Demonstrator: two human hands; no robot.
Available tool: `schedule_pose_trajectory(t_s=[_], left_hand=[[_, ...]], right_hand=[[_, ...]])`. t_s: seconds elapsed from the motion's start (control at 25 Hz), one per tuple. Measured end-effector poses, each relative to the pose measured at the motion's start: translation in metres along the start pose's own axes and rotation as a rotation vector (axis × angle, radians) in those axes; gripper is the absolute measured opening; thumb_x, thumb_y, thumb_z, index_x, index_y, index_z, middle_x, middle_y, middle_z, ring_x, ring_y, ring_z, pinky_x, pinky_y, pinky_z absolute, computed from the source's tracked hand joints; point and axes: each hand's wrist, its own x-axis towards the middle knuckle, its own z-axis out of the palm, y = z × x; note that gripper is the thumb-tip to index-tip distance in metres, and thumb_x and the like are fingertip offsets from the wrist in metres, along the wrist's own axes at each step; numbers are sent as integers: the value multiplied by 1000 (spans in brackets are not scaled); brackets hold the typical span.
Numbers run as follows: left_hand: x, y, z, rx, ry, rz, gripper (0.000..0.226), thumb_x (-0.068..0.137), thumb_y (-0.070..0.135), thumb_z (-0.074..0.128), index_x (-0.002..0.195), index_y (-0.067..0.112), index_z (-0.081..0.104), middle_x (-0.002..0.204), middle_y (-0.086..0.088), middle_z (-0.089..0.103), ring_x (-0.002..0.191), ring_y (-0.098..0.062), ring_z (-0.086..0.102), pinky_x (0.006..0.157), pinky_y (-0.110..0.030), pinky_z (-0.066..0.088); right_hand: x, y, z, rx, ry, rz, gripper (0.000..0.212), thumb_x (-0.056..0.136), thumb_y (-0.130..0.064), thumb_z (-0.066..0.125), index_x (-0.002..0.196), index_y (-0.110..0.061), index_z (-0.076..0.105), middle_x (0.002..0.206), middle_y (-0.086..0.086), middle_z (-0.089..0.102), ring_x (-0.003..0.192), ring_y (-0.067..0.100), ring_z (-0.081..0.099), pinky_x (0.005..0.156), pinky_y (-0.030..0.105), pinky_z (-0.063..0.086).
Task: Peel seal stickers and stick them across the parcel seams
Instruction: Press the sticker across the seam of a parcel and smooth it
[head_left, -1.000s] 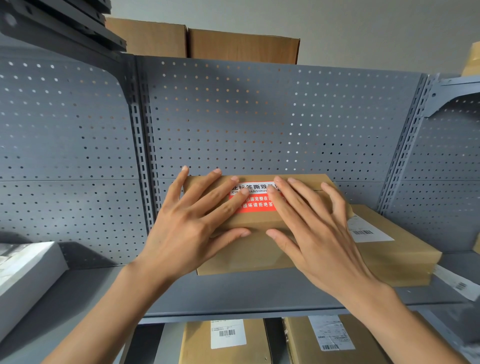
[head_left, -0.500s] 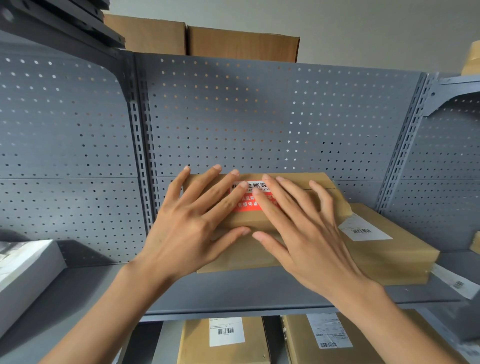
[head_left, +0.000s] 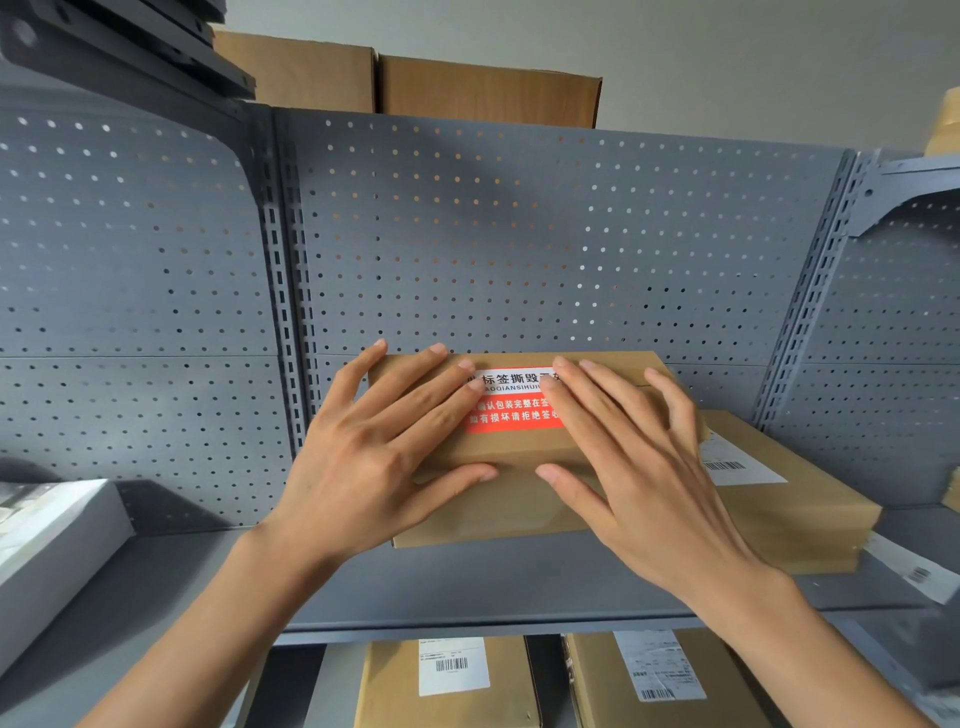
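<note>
Flat hands (head_left: 498, 467) on perhaps cardboard parcel (head_left: 519, 509)

A parcel (head_left: 498, 499) sat at frame centre on a shelf (head_left: 467, 587), with a seal sticker (head_left: 511, 402) on top. The left hand (head_left: 374, 457) lay flat on the parcel at the sticker's left, the right hand (head_left: 639, 457) at its right. A second parcel (head_left: 789, 514) lay right of it.
</note>
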Motion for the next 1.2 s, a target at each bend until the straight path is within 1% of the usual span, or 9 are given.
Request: schedule_pose_trajectory(t_s=[0.4,0.48,0.56,0.68,0.76,0.88,1.0,1.12,1.2], left_hand=[[-15,-2,-6,-124,16,-89,68,91,56,73,137,8,63,149,-7,57,144,-28,50,115,-65,36],[-22,0,-6,-183,19,-165,70,88,56,74,138,9,62,152,-9,55,147,-29,46,116,-62,36],[-26,2,-6,-249,27,-204,71,87,55,76,137,7,62,150,-11,56,148,-31,45,117,-55,39],[-28,4,-6,-264,37,-195,70,85,53,77,136,6,62,146,-12,59,145,-32,47,115,-52,42],[-28,5,-7,-279,40,-205,70,85,53,77,135,5,63,147,-14,57,145,-34,47,116,-53,41],[-31,9,-9,-336,43,-261,72,83,50,78,136,4,61,153,-19,50,150,-35,39,122,-52,35],[-45,21,-14,-411,63,-426,76,81,48,77,141,7,56,161,-17,39,154,-32,34,124,-46,33],[-69,41,-20,-508,94,-608,84,78,58,77,151,28,49,167,-6,35,151,-16,39,116,-21,38],[-84,54,-20,-554,86,-630,81,81,62,75,153,36,46,167,-4,35,151,-15,40,116,-27,41]], right_hand=[[-19,19,-8,139,23,118,65,105,-53,39,152,-9,46,163,5,39,151,20,37,119,60,28],[-29,22,-11,287,21,266,65,104,-57,38,155,-17,44,166,-2,36,153,9,29,121,54,27],[-34,20,-16,591,-3,573,62,100,-61,42,156,-34,39,164,-20,34,151,-5,25,123,46,28],[-34,15,-21,976,-56,912,50,95,-66,45,143,-51,47,143,-38,49,131,-23,41,123,41,33],[-32,12,-21,1154,-98,963,44,91,-63,43,127,-47,61,127,-31,67,119,-14,59,112,41,45],[-31,10,-24,1229,-103,970,48,91,-58,42,127,-38,66,122,-19,74,115,-1,67,101,39,52],[-36,8,-24,1243,-63,960,44,92,-54,45,124,-35,68,121,-16,74,116,2,67,102,40,52],[-51,1,-24,1247,-56,975,39,95,-49,47,124,-37,70,125,-17,73,122,3,65,110,44,45],[-67,-4,-24,1273,-93,987,35,97,-45,48,125,-43,69,128,-17,72,127,4,63,115,43,39]])
